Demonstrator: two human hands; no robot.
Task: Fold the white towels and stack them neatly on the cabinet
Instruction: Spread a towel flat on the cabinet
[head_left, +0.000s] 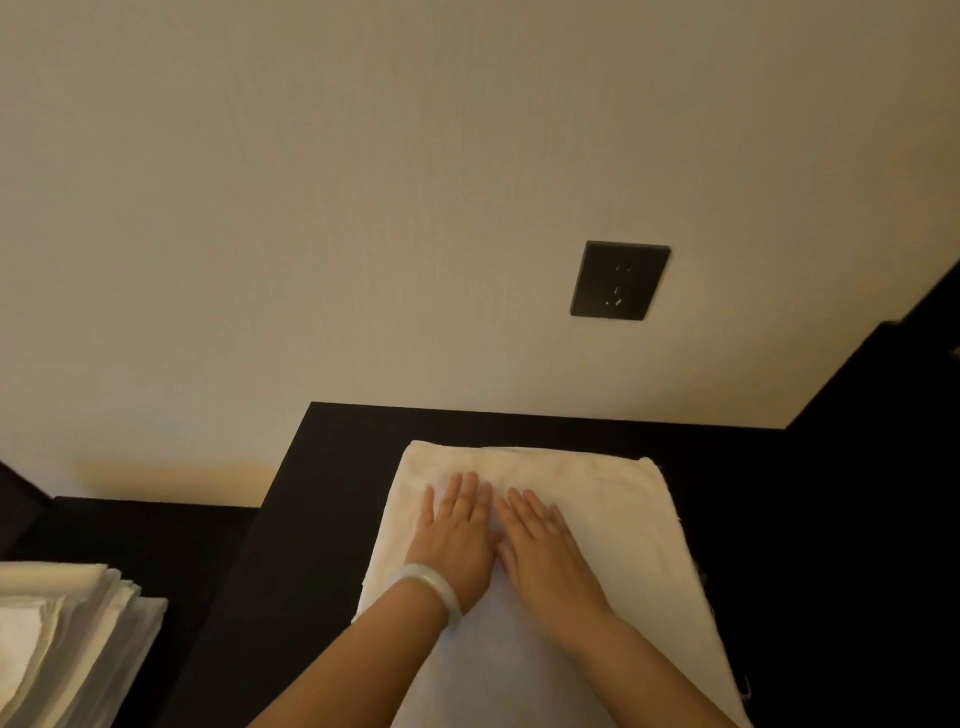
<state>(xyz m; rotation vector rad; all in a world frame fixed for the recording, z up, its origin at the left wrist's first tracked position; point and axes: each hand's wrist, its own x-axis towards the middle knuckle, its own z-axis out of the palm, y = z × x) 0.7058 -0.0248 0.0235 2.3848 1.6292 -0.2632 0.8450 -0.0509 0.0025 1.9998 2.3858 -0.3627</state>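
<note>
A white towel (613, 530) lies flat on the dark cabinet top (322, 519), its far edge close to the wall. Both palms press down on its middle, side by side with fingers straight and pointing away from me. My left hand (457, 535) wears a pale bangle at the wrist. My right hand (545, 551) touches the left one along the thumbs. A stack of folded white towels (62, 639) sits at the lower left, on a lower dark surface.
A beige wall rises right behind the cabinet, with a black power socket (618, 280) above the towel. A dark panel (883, 415) closes off the right side. A lower dark ledge (130, 530) runs to the left.
</note>
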